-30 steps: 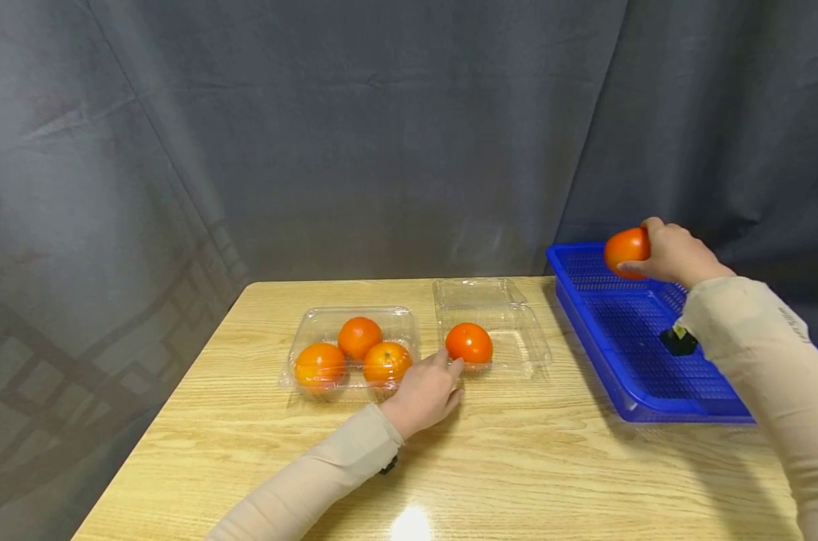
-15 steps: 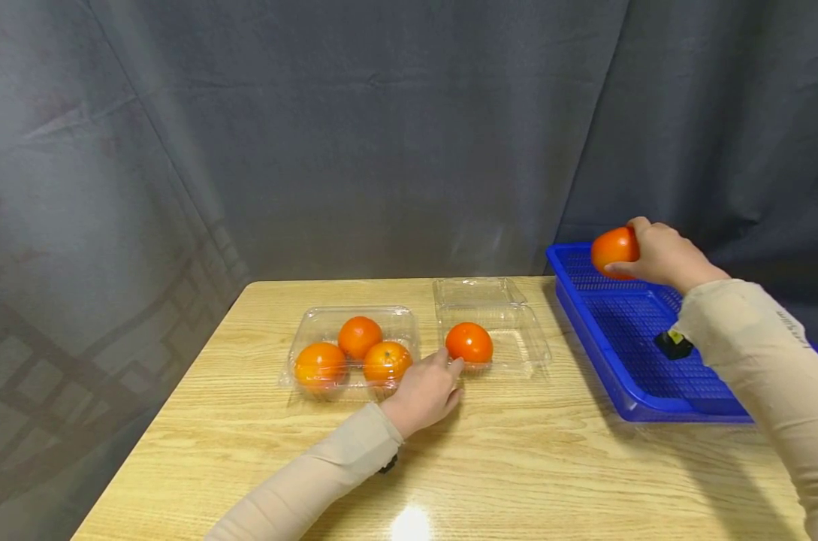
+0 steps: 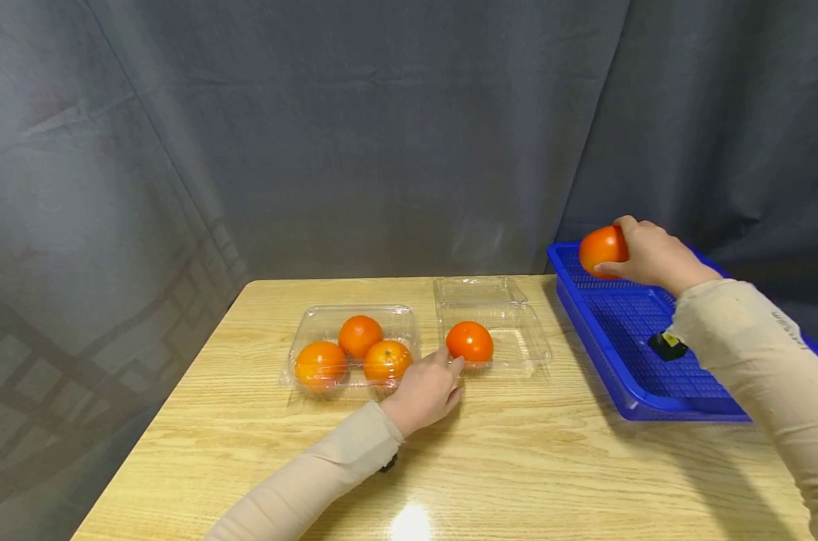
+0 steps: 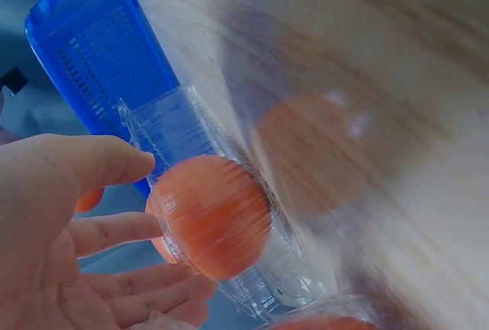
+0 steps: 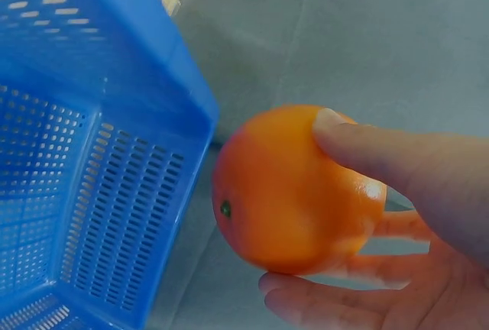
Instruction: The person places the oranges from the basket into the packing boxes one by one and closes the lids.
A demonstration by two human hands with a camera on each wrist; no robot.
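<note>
In the head view my right hand (image 3: 659, 255) grips an orange (image 3: 601, 252) above the far left part of the blue basket (image 3: 594, 349). Thumb and fingers hold its sides in the right wrist view, where a small green stem spot shows. My left hand (image 3: 422, 394) is at the near left corner of an open clear plastic clamshell box (image 3: 513, 349), which has one orange (image 3: 469, 342) inside. Seen from the left wrist, its fingers (image 4: 114, 231) are mostly straight and lie against the box's wall; whether they press is unclear.
Left of the open box stands another clear clamshell box (image 3: 307, 323), its lid apparently down, with three oranges (image 3: 360, 336) in it. All rest on a wooden table (image 3: 517, 466). A dark grey curtain (image 3: 395, 150) hangs behind.
My right hand has drifted left with the orange, a small distance over the basket. My left hand and both clear boxes have stayed in place.
</note>
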